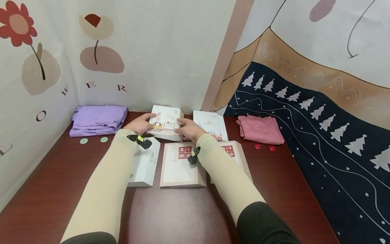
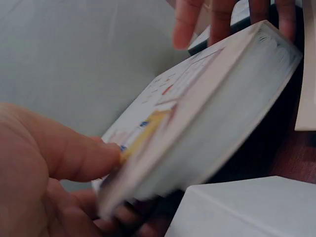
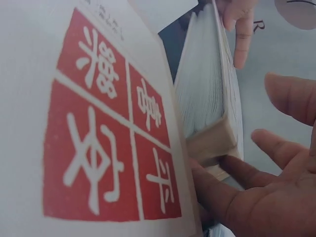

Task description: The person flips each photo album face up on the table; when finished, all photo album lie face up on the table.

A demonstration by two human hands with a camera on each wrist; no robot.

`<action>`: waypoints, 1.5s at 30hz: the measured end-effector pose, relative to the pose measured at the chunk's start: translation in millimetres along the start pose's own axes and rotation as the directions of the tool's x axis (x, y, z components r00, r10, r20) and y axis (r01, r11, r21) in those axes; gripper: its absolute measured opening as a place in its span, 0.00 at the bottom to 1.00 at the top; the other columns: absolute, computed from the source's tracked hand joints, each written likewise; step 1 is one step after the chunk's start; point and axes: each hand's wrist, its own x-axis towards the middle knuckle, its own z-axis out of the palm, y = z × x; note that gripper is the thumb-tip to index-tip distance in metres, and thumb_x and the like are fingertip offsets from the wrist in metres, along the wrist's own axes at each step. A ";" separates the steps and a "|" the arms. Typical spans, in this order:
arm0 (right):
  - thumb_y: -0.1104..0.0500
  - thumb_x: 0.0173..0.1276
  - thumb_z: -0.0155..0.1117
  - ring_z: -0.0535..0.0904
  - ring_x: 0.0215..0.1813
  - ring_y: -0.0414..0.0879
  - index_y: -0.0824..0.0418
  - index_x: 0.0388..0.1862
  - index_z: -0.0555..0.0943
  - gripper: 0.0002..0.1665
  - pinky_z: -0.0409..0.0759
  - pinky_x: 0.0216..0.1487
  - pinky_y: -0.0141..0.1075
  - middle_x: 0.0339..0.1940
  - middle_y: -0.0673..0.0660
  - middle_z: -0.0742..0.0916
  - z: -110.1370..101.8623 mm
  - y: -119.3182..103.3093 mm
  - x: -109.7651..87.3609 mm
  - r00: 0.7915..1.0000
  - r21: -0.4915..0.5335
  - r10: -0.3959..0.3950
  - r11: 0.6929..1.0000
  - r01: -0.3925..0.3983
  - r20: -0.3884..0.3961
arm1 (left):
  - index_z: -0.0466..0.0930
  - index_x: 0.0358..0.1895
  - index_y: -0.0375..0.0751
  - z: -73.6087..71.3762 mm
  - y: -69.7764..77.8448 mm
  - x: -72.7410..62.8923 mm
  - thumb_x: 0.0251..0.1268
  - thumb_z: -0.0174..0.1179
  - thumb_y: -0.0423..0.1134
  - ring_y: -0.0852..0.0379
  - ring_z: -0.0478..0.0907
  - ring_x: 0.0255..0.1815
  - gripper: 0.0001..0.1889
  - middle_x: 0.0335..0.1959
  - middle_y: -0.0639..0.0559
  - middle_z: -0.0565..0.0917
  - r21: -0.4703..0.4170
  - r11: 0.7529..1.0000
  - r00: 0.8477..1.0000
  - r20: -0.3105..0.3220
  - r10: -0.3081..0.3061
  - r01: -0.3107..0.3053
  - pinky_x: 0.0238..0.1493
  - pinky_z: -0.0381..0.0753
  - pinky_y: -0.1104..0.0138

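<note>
A thick white book with a yellow and pink picture on its cover is at the back middle of the table. At its left end my left hand grips it, thumb on the cover and fingers beneath, as the left wrist view shows. The near side of the book is tilted. My right hand is at the book's right end. Its fingers are spread, some touching the lower part of the spine, while the thumb stands apart from the cover in the right wrist view.
Two books with red square print, a near one and one partly behind my right sleeve, lie in front. Also there are a white box-like book, another white book, purple cloth, pink cloth, green discs and red discs.
</note>
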 end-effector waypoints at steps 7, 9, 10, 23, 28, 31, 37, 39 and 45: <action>0.56 0.77 0.67 0.71 0.78 0.55 0.50 0.81 0.70 0.36 0.76 0.73 0.52 0.79 0.59 0.74 -3.4 -0.3 -1.7 0.994 0.000 -0.102 0.995 0.102 -0.025 | 0.40 0.88 0.43 5.5 5.4 -5.0 0.77 0.45 0.25 0.54 0.80 0.47 0.40 0.71 0.26 0.65 -0.309 0.949 0.998 0.000 0.069 -0.066 0.44 0.85 0.70; 0.55 0.77 0.67 0.73 0.76 0.56 0.49 0.81 0.70 0.36 0.76 0.73 0.53 0.78 0.58 0.75 -5.0 -1.1 -3.6 0.994 -0.002 -0.106 0.994 0.106 0.004 | 0.35 0.88 0.47 5.8 10.0 -7.0 0.78 0.44 0.24 0.53 0.80 0.49 0.43 0.71 0.25 0.65 -0.395 0.916 0.997 0.002 0.080 -0.073 0.48 0.85 0.67; 0.55 0.77 0.67 0.74 0.76 0.56 0.49 0.82 0.69 0.37 0.76 0.73 0.53 0.78 0.59 0.75 -5.6 -1.4 -4.2 0.994 0.000 -0.108 0.994 0.108 0.018 | 0.32 0.88 0.50 5.2 12.2 -8.1 0.78 0.44 0.25 0.54 0.80 0.49 0.44 0.71 0.25 0.66 -0.407 0.910 0.996 -0.005 0.084 -0.079 0.49 0.85 0.67; 0.54 0.81 0.61 0.73 0.73 0.66 0.39 0.87 0.55 0.43 0.75 0.72 0.62 0.81 0.64 0.68 2.8 -4.0 -5.2 0.992 0.428 -0.115 0.900 0.080 0.055 | 0.30 0.88 0.54 15.2 37.8 -26.4 0.89 0.42 0.44 0.48 0.77 0.61 0.37 0.83 0.31 0.56 -0.450 0.871 0.976 -0.001 0.218 -0.195 0.74 0.71 0.48; 0.56 0.81 0.60 0.74 0.72 0.69 0.35 0.88 0.51 0.46 0.77 0.69 0.63 0.80 0.67 0.67 5.9 -7.3 -6.1 0.988 0.515 -0.153 0.847 0.127 0.008 | 0.31 0.88 0.51 23.2 41.6 -24.3 0.89 0.39 0.42 0.35 0.66 0.77 0.35 0.84 0.34 0.59 -0.428 0.882 0.968 0.056 0.243 -0.197 0.80 0.61 0.41; 0.58 0.81 0.60 0.76 0.72 0.68 0.35 0.88 0.49 0.47 0.79 0.67 0.63 0.78 0.70 0.69 7.3 -6.9 -5.4 0.986 0.510 -0.166 0.849 0.140 0.004 | 0.32 0.88 0.50 26.6 40.5 -23.3 0.89 0.40 0.42 0.33 0.62 0.80 0.36 0.83 0.34 0.62 -0.382 0.906 0.969 0.090 0.232 -0.181 0.80 0.61 0.40; 0.65 0.78 0.63 0.79 0.71 0.62 0.38 0.89 0.50 0.51 0.82 0.65 0.57 0.79 0.66 0.70 9.3 0.1 -0.7 0.994 0.400 -0.113 0.910 0.108 -0.011 | 0.35 0.88 0.47 32.0 34.7 -20.5 0.88 0.45 0.44 0.36 0.67 0.76 0.37 0.80 0.35 0.68 -0.253 0.954 0.973 0.120 0.197 -0.162 0.73 0.69 0.43; 0.68 0.76 0.62 0.79 0.70 0.61 0.41 0.89 0.52 0.51 0.82 0.65 0.56 0.79 0.66 0.71 9.0 1.4 1.3 0.995 0.366 -0.095 0.926 0.097 -0.025 | 0.35 0.88 0.46 31.7 31.5 -17.5 0.87 0.48 0.44 0.35 0.68 0.76 0.39 0.79 0.33 0.68 -0.223 0.962 0.976 0.114 0.184 -0.156 0.75 0.69 0.43; 0.74 0.72 0.61 0.82 0.64 0.60 0.44 0.89 0.53 0.54 0.85 0.62 0.53 0.79 0.67 0.70 9.9 0.4 3.2 0.993 0.279 -0.074 0.955 0.096 -0.089 | 0.36 0.87 0.40 22.2 20.8 -10.8 0.86 0.49 0.39 0.32 0.65 0.78 0.39 0.78 0.27 0.66 -0.097 0.986 0.986 0.083 0.146 -0.137 0.78 0.64 0.38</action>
